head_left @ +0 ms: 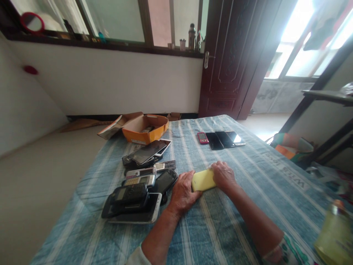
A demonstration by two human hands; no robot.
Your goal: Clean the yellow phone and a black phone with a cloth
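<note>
A yellow phone (203, 180), or a phone in a yellow cover, lies between my hands just above the striped cloth. My left hand (184, 192) grips its left end, with the thumb along the near edge. Around the other end, the bent fingers of my right hand (224, 175) are closed, hiding that corner. To the left is a loose heap of old phones: a white-edged phone (154, 206), a black phone (129, 193), a silver keypad phone (140, 180) and a dark slab phone (149, 151) among several others.
A row holds a red keypad phone (203, 138) and several dark phones (215, 140). An open orange box (146, 132) stands at the far left edge of the blue striped cloth (234, 228). A yellowish bottle (335, 233) is at the near right.
</note>
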